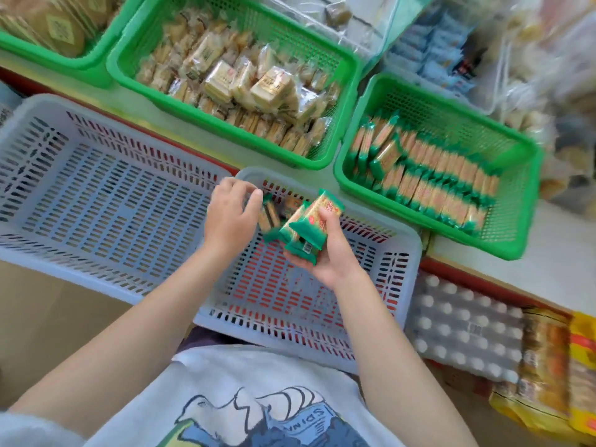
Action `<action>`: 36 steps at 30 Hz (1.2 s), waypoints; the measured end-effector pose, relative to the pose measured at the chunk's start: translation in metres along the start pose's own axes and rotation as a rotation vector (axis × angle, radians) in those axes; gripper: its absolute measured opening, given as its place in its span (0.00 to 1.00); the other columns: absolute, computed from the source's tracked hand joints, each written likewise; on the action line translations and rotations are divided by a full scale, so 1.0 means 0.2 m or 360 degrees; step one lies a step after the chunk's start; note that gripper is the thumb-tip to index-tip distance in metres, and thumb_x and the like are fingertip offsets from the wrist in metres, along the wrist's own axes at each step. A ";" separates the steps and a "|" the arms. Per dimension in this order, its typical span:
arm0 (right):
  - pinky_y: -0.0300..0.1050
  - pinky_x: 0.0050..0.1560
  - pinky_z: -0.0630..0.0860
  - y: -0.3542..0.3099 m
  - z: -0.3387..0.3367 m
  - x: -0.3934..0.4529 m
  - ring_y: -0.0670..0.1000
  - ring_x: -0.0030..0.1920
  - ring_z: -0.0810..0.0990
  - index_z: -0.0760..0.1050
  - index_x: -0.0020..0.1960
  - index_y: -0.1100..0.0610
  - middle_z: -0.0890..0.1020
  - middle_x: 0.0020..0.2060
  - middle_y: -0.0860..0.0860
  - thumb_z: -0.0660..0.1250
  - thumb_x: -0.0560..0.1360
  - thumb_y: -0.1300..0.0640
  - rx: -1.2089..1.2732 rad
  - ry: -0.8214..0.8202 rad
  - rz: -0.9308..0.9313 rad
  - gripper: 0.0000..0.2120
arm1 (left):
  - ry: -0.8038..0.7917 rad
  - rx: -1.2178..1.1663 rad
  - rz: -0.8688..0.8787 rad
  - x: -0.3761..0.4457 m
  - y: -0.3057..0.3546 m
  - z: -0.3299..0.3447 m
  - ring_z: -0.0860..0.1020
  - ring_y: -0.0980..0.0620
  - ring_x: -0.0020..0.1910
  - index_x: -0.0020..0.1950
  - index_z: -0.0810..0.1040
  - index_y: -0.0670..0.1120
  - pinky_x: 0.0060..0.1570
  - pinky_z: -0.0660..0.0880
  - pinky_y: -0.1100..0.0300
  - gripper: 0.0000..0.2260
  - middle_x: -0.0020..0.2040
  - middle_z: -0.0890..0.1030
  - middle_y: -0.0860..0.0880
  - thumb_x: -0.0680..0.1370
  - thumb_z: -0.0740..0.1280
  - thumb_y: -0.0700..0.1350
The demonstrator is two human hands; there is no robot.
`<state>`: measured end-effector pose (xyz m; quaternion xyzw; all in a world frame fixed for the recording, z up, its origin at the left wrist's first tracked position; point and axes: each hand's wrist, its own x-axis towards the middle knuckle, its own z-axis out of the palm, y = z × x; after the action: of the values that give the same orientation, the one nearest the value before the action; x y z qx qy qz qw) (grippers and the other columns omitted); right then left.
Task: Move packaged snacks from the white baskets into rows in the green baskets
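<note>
My right hand (325, 250) holds a small stack of green-edged cracker packs (314, 221) above the white basket (403, 285) in front of me. My left hand (230, 214) pinches another green-edged pack (269, 217) just left of that stack, over the same basket. To the upper right stands a green basket (522, 195) with two rows of the same packs (429, 182) standing on edge, and a few loose ones lie tilted at its left end. A second white basket (106, 185) sits to the left with nothing visible inside.
Behind are a green basket (346, 69) heaped with clear-wrapped wafer packs and another green basket (93, 59) at top left. Plastic bags of snacks (451, 50) lie at top right. A shrink-wrapped pack of bottles (464, 330) and yellow packets (580, 366) sit low on the right.
</note>
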<state>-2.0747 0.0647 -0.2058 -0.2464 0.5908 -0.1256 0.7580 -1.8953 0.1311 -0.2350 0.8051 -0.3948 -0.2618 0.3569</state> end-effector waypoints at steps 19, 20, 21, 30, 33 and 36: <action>0.58 0.71 0.65 -0.78 -0.64 0.35 0.64 0.77 0.59 0.42 0.82 0.53 0.51 0.79 0.63 0.59 0.80 0.35 -0.1783 0.0971 -0.0329 0.42 | -0.0611 0.1230 0.0490 0.28 0.41 0.63 0.30 0.48 0.78 0.82 0.43 0.58 0.77 0.34 0.46 0.30 0.81 0.34 0.47 0.82 0.41 0.66; 0.58 0.72 0.64 -0.77 -0.63 0.35 0.64 0.78 0.57 0.43 0.82 0.53 0.51 0.79 0.63 0.58 0.80 0.34 -0.1827 0.0952 -0.0329 0.42 | -0.0603 0.1223 0.0490 0.28 0.40 0.63 0.30 0.48 0.78 0.82 0.42 0.58 0.77 0.34 0.46 0.30 0.81 0.34 0.47 0.82 0.41 0.66; 0.58 0.71 0.64 -0.76 -0.63 0.35 0.64 0.77 0.58 0.46 0.82 0.53 0.51 0.79 0.63 0.58 0.80 0.34 -0.1831 0.0943 -0.0322 0.40 | -0.0597 0.1217 0.0490 0.28 0.40 0.64 0.29 0.48 0.78 0.82 0.42 0.58 0.77 0.33 0.46 0.30 0.81 0.33 0.47 0.81 0.40 0.66; 0.46 0.53 0.74 -0.45 -0.46 0.12 0.50 0.50 0.76 0.80 0.54 0.60 0.78 0.50 0.53 0.62 0.79 0.61 -0.1409 0.1029 -0.1539 0.09 | -0.0655 0.0800 0.0551 0.26 0.40 0.51 0.44 0.47 0.81 0.79 0.64 0.52 0.79 0.43 0.48 0.25 0.83 0.51 0.46 0.83 0.59 0.58; 0.36 0.34 0.66 -0.26 -0.30 0.09 0.43 0.33 0.72 0.80 0.50 0.59 0.78 0.37 0.47 0.60 0.80 0.62 -0.1328 0.0655 -0.1346 0.09 | -0.0325 0.0539 0.0430 0.11 0.24 0.37 0.61 0.41 0.77 0.67 0.77 0.44 0.75 0.59 0.43 0.15 0.76 0.67 0.41 0.81 0.65 0.47; 0.41 0.31 0.65 -0.05 -0.19 0.19 0.46 0.31 0.71 0.79 0.54 0.57 0.78 0.38 0.48 0.59 0.82 0.59 -0.1534 0.0350 -0.0904 0.10 | -0.0125 0.0637 0.0023 -0.05 -0.02 0.23 0.63 0.38 0.74 0.67 0.76 0.40 0.72 0.61 0.42 0.16 0.73 0.69 0.37 0.81 0.65 0.44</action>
<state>-2.0998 0.0298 -0.2400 -0.6990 0.5673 -0.0656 0.4304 -1.9310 0.1247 -0.2653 0.8463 -0.4583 -0.2069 0.1759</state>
